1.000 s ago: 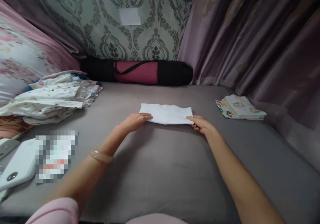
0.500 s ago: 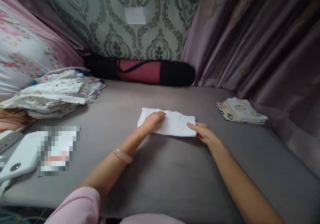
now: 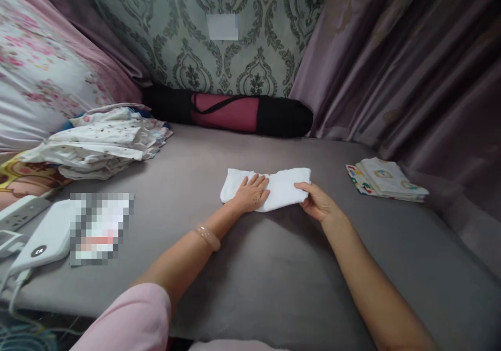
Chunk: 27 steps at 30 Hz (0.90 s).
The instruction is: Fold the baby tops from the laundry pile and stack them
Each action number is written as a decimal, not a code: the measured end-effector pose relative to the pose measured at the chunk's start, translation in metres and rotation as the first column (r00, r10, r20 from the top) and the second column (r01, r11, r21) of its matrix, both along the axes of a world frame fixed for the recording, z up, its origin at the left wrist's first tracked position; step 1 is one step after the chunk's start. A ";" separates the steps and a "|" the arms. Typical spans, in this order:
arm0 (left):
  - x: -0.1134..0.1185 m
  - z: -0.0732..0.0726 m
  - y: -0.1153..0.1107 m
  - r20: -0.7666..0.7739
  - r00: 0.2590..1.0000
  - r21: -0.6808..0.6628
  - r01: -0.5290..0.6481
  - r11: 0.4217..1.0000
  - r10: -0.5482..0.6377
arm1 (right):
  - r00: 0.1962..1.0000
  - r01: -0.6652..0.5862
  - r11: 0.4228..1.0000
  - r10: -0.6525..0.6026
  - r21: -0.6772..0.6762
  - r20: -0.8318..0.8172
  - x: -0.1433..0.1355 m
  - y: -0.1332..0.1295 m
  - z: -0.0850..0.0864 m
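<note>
A folded white cloth (image 3: 284, 186) lies across the middle of the grey sheet (image 3: 274, 267). My left hand (image 3: 253, 192) rests flat on its middle, fingers spread and pointing away from me. At the cloth's right end, my right hand (image 3: 316, 200) pinches the edge, thumb on top and the other fingers beneath. That end is lifted a little off the sheet, while the left part lies down. Part of the right hand's fingers is hidden under the cloth.
A loose pile of printed clothes (image 3: 102, 142) lies at the left. Folded printed clothes (image 3: 387, 176) sit at the right. A black and maroon bag (image 3: 227, 112) lies along the wall. A white power bank (image 3: 49, 236) and a power strip (image 3: 25, 213) are at left front.
The cloth's right end has risen in my right hand's pinch. My left hand's fingers have spread out on the cloth. The view has shifted slightly left.
</note>
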<state>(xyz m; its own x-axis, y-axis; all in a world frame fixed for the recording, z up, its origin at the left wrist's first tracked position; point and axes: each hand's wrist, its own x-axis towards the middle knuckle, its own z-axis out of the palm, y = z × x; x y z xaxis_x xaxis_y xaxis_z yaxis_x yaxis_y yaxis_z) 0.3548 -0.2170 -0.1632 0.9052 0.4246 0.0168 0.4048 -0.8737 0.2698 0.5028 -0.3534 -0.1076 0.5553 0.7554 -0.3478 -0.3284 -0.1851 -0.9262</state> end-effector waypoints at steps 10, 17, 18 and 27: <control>-0.011 0.004 0.008 -0.018 0.997 0.077 0.080 0.994 -0.079 | 0.997 -0.035 0.995 0.041 0.089 -0.072 -0.067 0.075 0.009; -0.051 0.007 0.035 0.183 0.970 -0.037 -0.156 0.987 0.161 | 0.970 -0.176 0.984 0.180 -0.041 0.164 -0.083 0.093 0.000; -0.058 0.007 0.040 0.235 0.942 -0.076 -0.228 0.971 0.240 | 0.961 -0.191 0.980 0.200 -0.062 0.192 -0.086 0.096 -0.002; -0.080 0.001 0.059 0.248 0.736 -0.362 -0.533 0.765 0.630 | 0.803 -0.230 0.925 0.355 -0.301 0.478 -0.110 0.129 -0.030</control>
